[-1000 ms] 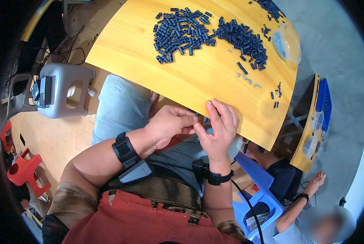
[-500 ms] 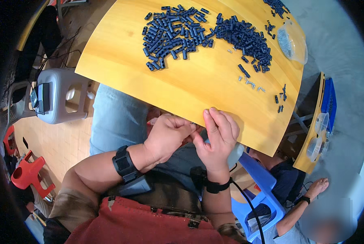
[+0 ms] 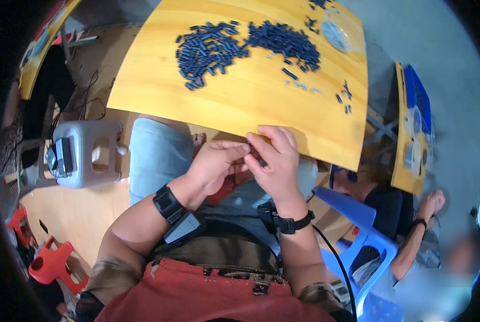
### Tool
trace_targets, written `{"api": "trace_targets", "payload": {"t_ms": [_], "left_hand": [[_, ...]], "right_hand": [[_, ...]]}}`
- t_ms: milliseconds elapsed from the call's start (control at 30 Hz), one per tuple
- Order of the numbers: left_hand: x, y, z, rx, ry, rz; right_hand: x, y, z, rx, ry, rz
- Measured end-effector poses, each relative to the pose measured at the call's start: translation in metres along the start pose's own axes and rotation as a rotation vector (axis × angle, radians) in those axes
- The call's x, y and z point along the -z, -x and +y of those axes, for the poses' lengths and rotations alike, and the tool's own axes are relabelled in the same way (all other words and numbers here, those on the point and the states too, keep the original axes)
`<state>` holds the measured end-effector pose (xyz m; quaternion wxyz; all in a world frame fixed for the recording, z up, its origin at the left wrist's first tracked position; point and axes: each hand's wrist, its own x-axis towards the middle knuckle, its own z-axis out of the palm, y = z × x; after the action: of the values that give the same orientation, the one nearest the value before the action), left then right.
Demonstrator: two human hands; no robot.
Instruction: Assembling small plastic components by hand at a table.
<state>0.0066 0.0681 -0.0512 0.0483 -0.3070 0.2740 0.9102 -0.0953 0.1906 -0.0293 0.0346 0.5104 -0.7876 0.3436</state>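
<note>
At the near edge of the yellow table (image 3: pixel 197 111), my left hand (image 3: pixel 210 166) and my right hand (image 3: pixel 275 161) meet fingertip to fingertip. Thumb and forefinger of the left are pinched on a small black part (image 3: pixel 249 144), mostly covered by the fingers. The right thumb and forefinger close on the same part from the other side, with the remaining right fingers bent above it. A pile of black tube-like parts (image 3: pixel 207 52) lies beyond at the left. Beside it is a denser pile of smaller black parts (image 3: pixel 285 43).
Small silvery pieces (image 3: pixel 302 86) and a few black parts (image 3: pixel 346 91) lie at the table's right. Behind them stands a clear bowl (image 3: pixel 336 36). A grey stool (image 3: pixel 87 161) is at left, a blue chair (image 3: pixel 352 214) at right, near another person's arm (image 3: pixel 411 252).
The view has shifted, so the table sits higher and further left in it. My hands remain together, and the right fingers have drawn back a little from the tabletop.
</note>
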Motion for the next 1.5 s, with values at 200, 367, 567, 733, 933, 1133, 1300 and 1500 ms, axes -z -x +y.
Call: {"api": "trace_targets", "payload": {"t_ms": [200, 367, 567, 733, 933, 1133, 1300, 1500], "left_hand": [[0.005, 0.023, -0.014, 0.123, -0.145, -0.112], [-0.004, 0.028, -0.032, 0.263, -0.319, -0.136], [-0.007, 0.032, -0.034, 0.271, -0.341, -0.119], [-0.010, 0.034, -0.032, 0.274, -0.363, -0.109], [-0.005, 0.031, -0.027, 0.237, -0.325, -0.079], [0.002, 0.031, -0.027, 0.200, -0.237, -0.033], [0.007, 0.034, -0.024, 0.172, -0.133, -0.015], [0.024, 0.038, -0.013, 0.116, -0.057, -0.028]], "right_hand": [[0.020, 0.028, -0.019, -0.092, -0.129, -0.034], [0.045, 0.082, 0.005, -0.469, -0.242, 0.072], [0.071, 0.127, 0.073, -0.992, -0.420, 0.403], [0.065, 0.138, 0.129, -1.012, -0.506, 0.698], [0.053, 0.128, 0.116, -1.009, -0.422, 0.727], [0.054, 0.119, 0.058, -0.909, -0.340, 0.620], [0.060, 0.072, 0.012, -0.641, -0.390, 0.364], [0.028, 0.010, -0.035, -0.468, -0.552, 0.141]]}}
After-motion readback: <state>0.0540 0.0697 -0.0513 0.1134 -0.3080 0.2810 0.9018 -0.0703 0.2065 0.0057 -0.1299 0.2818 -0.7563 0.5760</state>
